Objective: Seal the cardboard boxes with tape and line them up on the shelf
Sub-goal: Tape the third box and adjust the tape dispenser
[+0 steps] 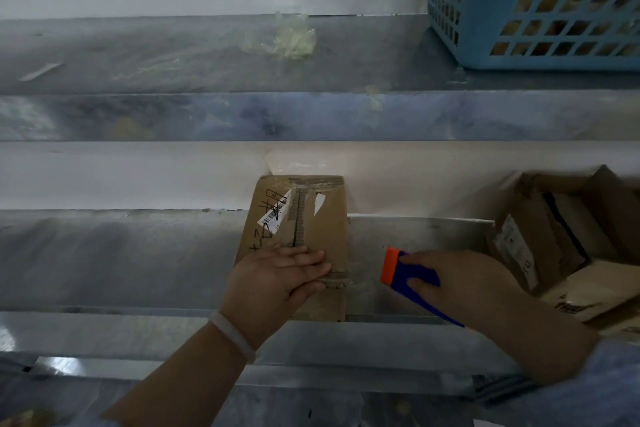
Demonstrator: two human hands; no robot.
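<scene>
Head cam view, looking down at a metal shelf (138,260) with one cardboard box (311,218) sitting on it roughly in the middle, near end right at the front lip. The bit that matters imo: the box's long axis runs straight away from the person, front to back, and the centre seam runs the same way. The left hand (277,279) is the one on it, fingers laid out flat across the near end of the top, pressing it down rather than grabbing it; the thumb looks tucked along the front edge, but it's hard to say for sure. The right hand (460,274) is wrapped round a blue tape dispenser (405,272) with an orange end, and that orange end points left toward the box. So the box lies just to the left of the dispenser, close but not touching, with a strip of bare shelf between them. My guess is the dispenser has to come across onto the seam and then run along it, away from or toward the body. There's some clear tape shine at the far end already, can't tell how much is sealed. More cardboard boxes (540,236) sit off to the right with flaps open, and a blue basket (540,10) is up on the next level.
</scene>
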